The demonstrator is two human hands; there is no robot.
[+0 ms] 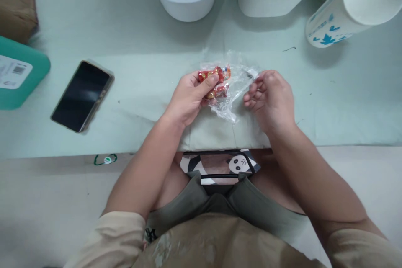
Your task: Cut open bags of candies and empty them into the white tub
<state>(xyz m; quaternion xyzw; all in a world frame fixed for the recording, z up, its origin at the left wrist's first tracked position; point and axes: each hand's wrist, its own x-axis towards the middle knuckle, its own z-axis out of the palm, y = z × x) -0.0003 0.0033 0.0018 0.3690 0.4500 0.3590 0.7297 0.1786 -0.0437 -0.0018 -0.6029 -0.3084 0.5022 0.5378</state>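
Observation:
Red wrapped candies [221,74] lie in a clear plastic bag [234,92] above the table's near edge. My left hand [191,94] is closed around them, its thumb pressed on top of the red wrappers. At the bag's right side, my right hand [271,98] pinches the edge of the clear plastic between thumb and forefinger, with its other fingers curled. The bag is crumpled and spread between both hands. How many candies sit under the left thumb is partly hidden.
A white bucket [188,6] and a white bin [276,5] holding red packets stand at the back. Tall paper cups [333,29] are at the right. A phone [83,96], a green container [19,96] and a cardboard box [17,4] are at left.

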